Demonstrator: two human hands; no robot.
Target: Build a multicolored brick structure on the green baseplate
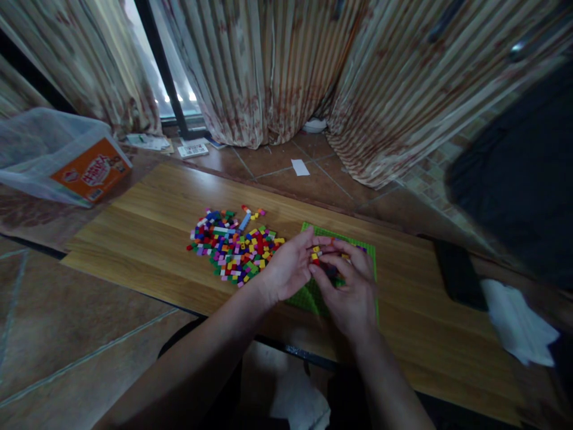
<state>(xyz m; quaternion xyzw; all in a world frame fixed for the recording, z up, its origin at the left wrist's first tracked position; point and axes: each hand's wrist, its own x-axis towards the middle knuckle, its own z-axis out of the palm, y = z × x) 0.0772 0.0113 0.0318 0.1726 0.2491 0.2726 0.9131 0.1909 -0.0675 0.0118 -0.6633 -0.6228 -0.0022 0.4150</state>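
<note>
My left hand (290, 266) is cupped with its palm turned up and to the right. Small yellow and red toy bricks (316, 254) sit at its fingers. Over them my right hand (351, 280) curls in from the right, thumb and fingertips closed around the bricks. Exactly which bricks each hand grips is partly hidden. Both hands are above a green studded baseplate (370, 263), which they largely cover. Some dark and coloured bricks show on it between the fingers. Left of my hands spreads a loose pile of multicoloured toy bricks (237, 245).
Everything lies on a long wooden table (156, 227). A clear plastic bin (40, 149) with an orange label stands beyond its left end. A dark flat object (459, 269) and white tissues (519, 319) are at the right. Striped curtains (268, 71) hang behind.
</note>
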